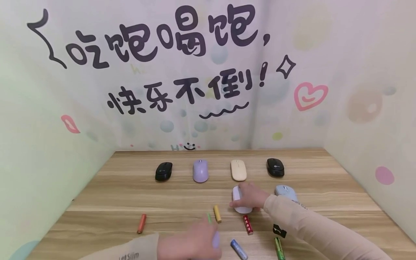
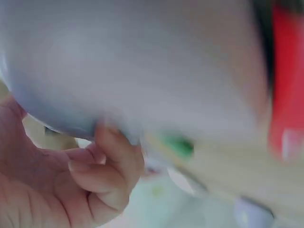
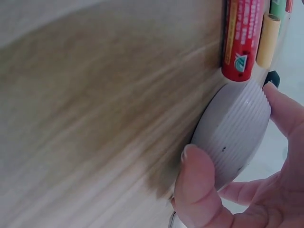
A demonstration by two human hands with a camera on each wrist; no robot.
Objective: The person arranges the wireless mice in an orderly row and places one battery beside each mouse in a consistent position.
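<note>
Closest in: left hand [image 1: 198, 238], low over the front of the table [image 1: 107, 202], bent fingers clamped on the edge of a lavender mouse [image 1: 216, 239]. Mostly covered from where I stand; can't tell which end is its nose. Right hand [image 1: 251, 196] has a white mouse [image 1: 242, 208] at mid-table, thumb and fingers apart, gripping opposite ribbed sides. Long axis runs roughly front to back, slight slant; wheel end hidden, so heading unconfirmed. Pale blue mouse [image 1: 286, 192] just right of it, wheel end toward the back wall.

Red battery [image 1: 248, 225] sits just in front of the white mouse, long axis also near front-to-back. Carries pale lettering, too small to read. Yellow battery [image 1: 217, 214] stands off to the left, lying likewise. Sleeve print on the left arm: not legible. Wall [image 1: 182, 133] reads 吃饱喝饱, 快乐不倒!
</note>
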